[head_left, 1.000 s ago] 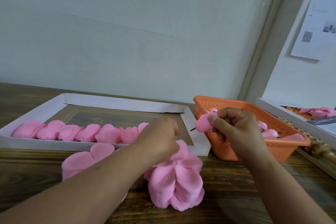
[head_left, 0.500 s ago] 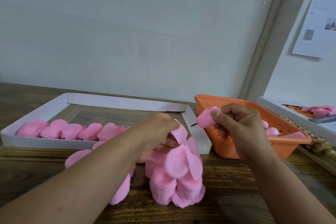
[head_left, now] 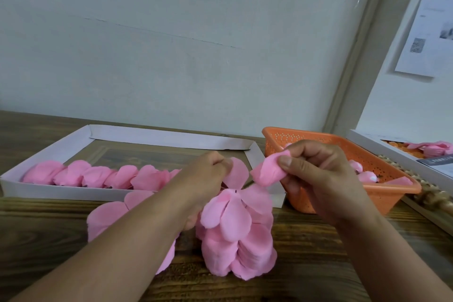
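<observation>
**Petal lifted off the stack to meet the bud's stem**

The right hand (head_left: 316,179) holds a pink bud (head_left: 267,174) above the desk (head_left: 318,267), fingers (head_left: 304,152) and thumb pinched closed on it. The bud's thin dark stem points toward 9 o'clock, probably so a petal can be threaded on. The left hand (head_left: 206,174) pinches one petal (head_left: 236,175), raised at 12 o'clock of the petal stack (head_left: 235,240) and almost touching the stem tip. The orange basket (head_left: 392,193) of buds sits at 3 o'clock of the stack, within easy reach, and the white tray (head_left: 61,193) with its row of pink pieces lies at 10 o'clock. A second ago the left hand lay low on the stack. It has since peeled the petal up and narrowed the gap to the bud.
</observation>
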A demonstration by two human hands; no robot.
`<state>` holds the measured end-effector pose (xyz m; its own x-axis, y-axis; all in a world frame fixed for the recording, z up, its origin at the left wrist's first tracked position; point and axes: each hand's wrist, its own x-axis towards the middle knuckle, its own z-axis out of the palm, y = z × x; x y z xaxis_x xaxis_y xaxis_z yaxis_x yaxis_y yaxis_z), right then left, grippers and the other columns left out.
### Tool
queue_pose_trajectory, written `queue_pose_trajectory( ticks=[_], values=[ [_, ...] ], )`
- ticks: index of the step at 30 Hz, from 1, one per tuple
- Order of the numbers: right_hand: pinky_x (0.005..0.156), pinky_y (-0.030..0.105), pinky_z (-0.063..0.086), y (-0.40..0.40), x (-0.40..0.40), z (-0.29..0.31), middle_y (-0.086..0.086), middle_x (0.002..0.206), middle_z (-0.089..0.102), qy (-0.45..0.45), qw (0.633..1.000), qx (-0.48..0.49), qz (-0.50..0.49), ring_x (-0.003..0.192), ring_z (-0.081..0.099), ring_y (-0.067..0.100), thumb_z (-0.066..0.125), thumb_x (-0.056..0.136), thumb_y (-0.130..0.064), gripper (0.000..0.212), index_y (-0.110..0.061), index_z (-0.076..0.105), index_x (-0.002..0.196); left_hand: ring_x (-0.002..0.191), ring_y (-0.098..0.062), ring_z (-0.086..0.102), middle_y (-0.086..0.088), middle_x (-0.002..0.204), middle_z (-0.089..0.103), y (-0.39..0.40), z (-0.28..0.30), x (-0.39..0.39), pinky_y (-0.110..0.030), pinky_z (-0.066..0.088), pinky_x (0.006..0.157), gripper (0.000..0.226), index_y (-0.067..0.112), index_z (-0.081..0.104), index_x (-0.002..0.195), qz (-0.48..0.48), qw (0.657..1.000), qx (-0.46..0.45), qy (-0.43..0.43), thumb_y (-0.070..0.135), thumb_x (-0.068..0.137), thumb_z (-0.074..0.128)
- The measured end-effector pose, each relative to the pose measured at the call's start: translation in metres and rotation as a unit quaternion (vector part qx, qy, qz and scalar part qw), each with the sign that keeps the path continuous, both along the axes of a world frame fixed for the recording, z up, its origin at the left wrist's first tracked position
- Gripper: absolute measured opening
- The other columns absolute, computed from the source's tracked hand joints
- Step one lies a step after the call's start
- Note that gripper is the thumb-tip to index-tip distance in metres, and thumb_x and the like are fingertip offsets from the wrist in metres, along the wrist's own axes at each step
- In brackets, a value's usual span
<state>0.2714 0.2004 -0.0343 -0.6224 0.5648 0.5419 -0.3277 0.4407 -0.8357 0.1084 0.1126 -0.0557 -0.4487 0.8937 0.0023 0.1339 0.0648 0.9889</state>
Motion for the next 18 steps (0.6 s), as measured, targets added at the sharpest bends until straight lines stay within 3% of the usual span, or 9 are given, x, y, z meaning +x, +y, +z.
queue_pose_trajectory(
  ticks=[5,9,12,16,18],
  values=[
    [0.039,0.019,0.037,-0.005,0.0,0.0,0.017,0.054,0.058,-0.018,1.0,0.016,0.006,0.04,0.044,0.015,0.072,0.072,-0.009,0.012,0.0,0.067,0.066,0.063,-0.017,0.044,-0.003,0.073,0.051,0.0,0.001,0.006,-0.026,0.035,0.06,0.025,0.022,0.051,0.079,0.038,0.998,0.028,0.052,0.032,0.1,0.042],
    [0.041,0.019,0.037,-0.011,-0.001,0.001,0.012,0.05,0.054,-0.041,0.998,0.045,-0.024,0.041,0.044,0.013,0.068,0.07,-0.013,0.019,0.006,0.063,0.068,0.066,-0.018,0.048,-0.001,0.075,0.055,-0.001,0.0,0.01,-0.028,0.039,0.065,0.025,0.022,0.052,0.078,0.05,0.996,0.046,0.058,0.032,0.099,0.043],
    [0.044,0.022,0.038,-0.013,0.0,0.002,0.015,0.053,0.054,-0.067,0.989,0.112,-0.077,0.046,0.045,0.012,0.068,0.077,0.001,0.009,0.006,0.064,0.071,0.066,-0.02,0.044,-0.001,0.071,0.052,-0.006,0.002,0.011,-0.028,0.036,0.064,0.027,0.022,0.053,0.073,0.03,0.999,0.043,0.005,0.03,0.098,0.046],
    [0.047,0.028,0.038,-0.015,0.0,0.003,0.02,0.062,0.056,-0.089,0.977,0.162,-0.106,0.052,0.046,0.017,0.068,0.079,0.0,0.008,-0.002,0.067,0.072,0.039,-0.011,0.04,0.002,0.048,0.046,-0.016,0.01,0.011,-0.017,0.027,0.046,0.039,0.015,0.058,0.061,-0.076,0.991,0.045,-0.104,0.035,0.095,0.051],
    [0.048,0.034,0.039,-0.015,0.001,0.003,0.018,0.063,0.058,-0.099,0.97,0.187,-0.117,0.053,0.047,0.027,0.069,0.079,-0.001,0.005,-0.002,0.068,0.074,0.04,-0.012,0.041,-0.002,0.052,0.045,-0.018,0.012,0.011,-0.019,0.024,0.047,0.027,0.012,0.061,0.068,-0.082,0.983,0.042,-0.162,0.026,0.091,0.057]
  ],
)
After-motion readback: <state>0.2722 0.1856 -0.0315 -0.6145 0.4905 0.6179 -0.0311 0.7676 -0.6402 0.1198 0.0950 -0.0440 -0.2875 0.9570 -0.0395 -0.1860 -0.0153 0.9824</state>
